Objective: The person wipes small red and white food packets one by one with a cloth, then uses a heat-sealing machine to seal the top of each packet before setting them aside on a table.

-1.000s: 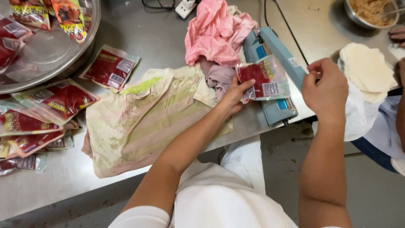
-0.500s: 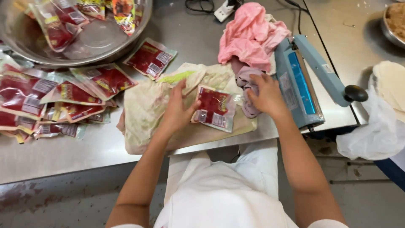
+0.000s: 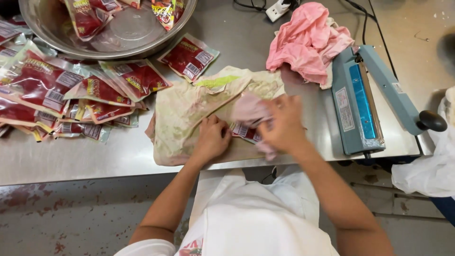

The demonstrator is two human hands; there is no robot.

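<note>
A small pinkish rag [image 3: 250, 110] is gripped by the right hand [image 3: 283, 124] and pressed onto a sealed pouch [image 3: 246, 132], which is pinned flat under the fingers of the left hand [image 3: 211, 138]. The pouch, glossy clear plastic with red filling and a white label, is largely covered by hands and rag. It is laid on a stained, crumpled yellowish cloth [image 3: 189, 109] at the steel table [image 3: 95, 161] edge. A blue heat sealer [image 3: 362, 102] is set just right; similar pouches [image 3: 57, 95] are piled left beside a metal bowl [image 3: 118, 35].
</note>
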